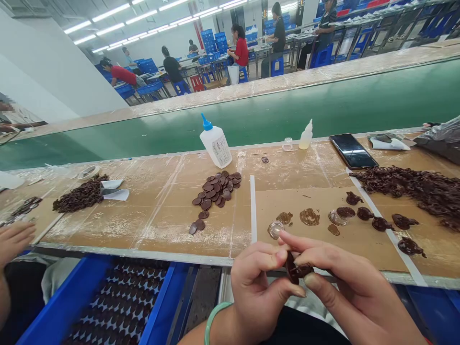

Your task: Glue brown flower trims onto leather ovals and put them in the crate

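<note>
My left hand (259,286), with a pale green bangle at the wrist, pinches a dark brown disc (292,269) held on edge. My right hand (347,282) grips a small dark brown moulded piece (305,270) against the disc; the fingers partly cover both. Just beyond the fingertips lies a clear round dish (276,229) on a cardboard sheet (287,199). Brown smears (309,216) mark the sheet. Several brown moulded pieces with round bases (364,213) lie to the right. A loose pile of flat brown discs (217,189) is to the left.
A white bottle with a blue nozzle (216,146), a small dropper bottle (306,135) and a phone (354,151) stand or lie farther back. Brown pieces (409,191) heap at right. A co-worker's hand (14,239) is at left, above a blue crate (158,306). A green belt (258,112) runs behind.
</note>
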`<move>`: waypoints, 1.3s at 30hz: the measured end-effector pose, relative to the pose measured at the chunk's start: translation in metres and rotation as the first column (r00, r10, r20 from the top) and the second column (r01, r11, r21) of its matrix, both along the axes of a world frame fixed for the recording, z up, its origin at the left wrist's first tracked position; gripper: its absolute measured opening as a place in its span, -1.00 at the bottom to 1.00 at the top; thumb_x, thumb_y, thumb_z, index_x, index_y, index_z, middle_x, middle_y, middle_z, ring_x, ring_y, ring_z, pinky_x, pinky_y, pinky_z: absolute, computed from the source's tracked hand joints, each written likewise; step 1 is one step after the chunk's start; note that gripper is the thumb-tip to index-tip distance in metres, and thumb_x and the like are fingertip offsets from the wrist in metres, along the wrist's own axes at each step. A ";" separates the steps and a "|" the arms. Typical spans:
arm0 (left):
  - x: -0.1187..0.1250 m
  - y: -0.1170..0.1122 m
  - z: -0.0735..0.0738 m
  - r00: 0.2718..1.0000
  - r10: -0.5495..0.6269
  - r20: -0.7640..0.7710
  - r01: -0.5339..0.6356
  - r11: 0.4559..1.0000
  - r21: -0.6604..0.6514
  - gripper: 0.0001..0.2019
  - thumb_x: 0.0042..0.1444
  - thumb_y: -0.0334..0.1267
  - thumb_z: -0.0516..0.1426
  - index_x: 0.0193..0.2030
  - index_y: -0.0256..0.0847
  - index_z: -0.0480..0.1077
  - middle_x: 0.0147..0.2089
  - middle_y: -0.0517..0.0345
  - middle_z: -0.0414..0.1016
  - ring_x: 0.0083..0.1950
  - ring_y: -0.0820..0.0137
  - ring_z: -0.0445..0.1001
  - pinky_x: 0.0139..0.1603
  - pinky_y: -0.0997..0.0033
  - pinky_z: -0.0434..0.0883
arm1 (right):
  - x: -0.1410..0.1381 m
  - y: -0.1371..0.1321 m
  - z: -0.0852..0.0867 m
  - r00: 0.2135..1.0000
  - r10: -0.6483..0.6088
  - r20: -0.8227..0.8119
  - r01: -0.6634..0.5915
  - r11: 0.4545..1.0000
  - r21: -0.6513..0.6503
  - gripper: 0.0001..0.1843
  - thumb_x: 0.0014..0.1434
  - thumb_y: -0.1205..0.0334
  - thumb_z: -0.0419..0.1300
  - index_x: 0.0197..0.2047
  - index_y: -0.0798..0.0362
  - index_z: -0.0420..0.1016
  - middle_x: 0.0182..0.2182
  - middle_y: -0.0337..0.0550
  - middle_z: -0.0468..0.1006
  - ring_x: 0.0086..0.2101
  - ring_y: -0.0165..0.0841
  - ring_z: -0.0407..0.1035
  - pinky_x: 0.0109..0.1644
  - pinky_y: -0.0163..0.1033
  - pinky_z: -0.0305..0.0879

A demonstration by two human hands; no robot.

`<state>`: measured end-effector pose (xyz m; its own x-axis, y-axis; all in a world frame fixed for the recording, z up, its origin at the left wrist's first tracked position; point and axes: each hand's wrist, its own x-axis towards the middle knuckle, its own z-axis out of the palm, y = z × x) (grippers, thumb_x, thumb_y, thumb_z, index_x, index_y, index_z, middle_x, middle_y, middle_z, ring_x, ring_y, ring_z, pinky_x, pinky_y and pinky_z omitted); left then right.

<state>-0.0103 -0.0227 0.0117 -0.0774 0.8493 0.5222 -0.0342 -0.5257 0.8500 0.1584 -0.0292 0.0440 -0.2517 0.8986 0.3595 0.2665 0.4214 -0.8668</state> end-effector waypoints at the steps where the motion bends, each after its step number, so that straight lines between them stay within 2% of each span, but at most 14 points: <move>1: 0.000 0.000 0.000 1.000 -0.001 0.000 0.001 1.000 0.000 -0.70 -0.04 -0.10 0.48 -0.21 -0.10 0.59 -0.29 0.18 0.68 -0.30 0.38 0.67 -0.24 0.49 0.61 | 0.000 0.000 0.000 1.000 -0.002 0.001 0.002 1.000 0.004 -0.79 0.29 0.36 0.24 -0.07 -0.12 0.58 0.11 -0.20 0.66 0.04 -0.32 0.60 0.09 -0.40 0.51; 11: 0.001 -0.001 -0.004 1.000 -0.009 -0.006 0.009 1.000 -0.012 -0.70 -0.04 -0.09 0.47 -0.20 -0.09 0.58 -0.27 0.17 0.68 -0.28 0.36 0.67 -0.21 0.45 0.61 | 0.002 -0.001 0.001 1.000 0.005 0.007 -0.005 1.000 0.003 -0.78 0.29 0.37 0.23 -0.08 -0.14 0.57 0.11 -0.25 0.66 0.04 -0.38 0.59 0.11 -0.44 0.48; 15: 0.001 0.000 -0.001 1.000 -0.004 -0.001 0.004 1.000 0.003 -0.70 -0.04 -0.10 0.47 -0.20 -0.09 0.59 -0.29 0.19 0.68 -0.29 0.39 0.66 -0.22 0.51 0.60 | 0.002 -0.001 0.000 1.000 0.013 0.024 -0.013 1.000 -0.002 -0.78 0.31 0.38 0.22 -0.06 -0.13 0.55 0.14 -0.24 0.64 0.06 -0.37 0.58 0.12 -0.44 0.48; 24: 0.003 0.000 -0.004 0.999 -0.021 0.037 0.021 1.000 -0.005 -0.70 -0.01 -0.12 0.46 -0.16 -0.09 0.59 -0.26 0.25 0.67 -0.25 0.46 0.64 -0.17 0.58 0.57 | 0.002 0.002 -0.001 0.999 -0.029 -0.035 0.032 0.997 0.076 -0.71 0.26 0.40 0.22 -0.02 -0.15 0.54 0.06 -0.25 0.70 -0.02 -0.42 0.63 0.07 -0.50 0.48; 39: 0.004 0.000 -0.012 0.996 -0.035 0.078 0.038 0.998 -0.044 -0.70 -0.01 -0.18 0.48 -0.13 -0.04 0.61 -0.22 0.26 0.67 -0.24 0.44 0.63 -0.14 0.51 0.56 | 0.000 0.004 -0.001 1.000 -0.019 -0.016 0.020 0.996 0.091 -0.72 0.29 0.41 0.19 -0.01 -0.15 0.49 0.07 -0.26 0.69 0.00 -0.45 0.61 0.10 -0.52 0.45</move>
<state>-0.0065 -0.0228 -0.0008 -0.0843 0.8750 0.4766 -0.1189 -0.4838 0.8671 0.1586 -0.0256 0.0426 -0.2281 0.8666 0.4439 0.2625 0.4938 -0.8290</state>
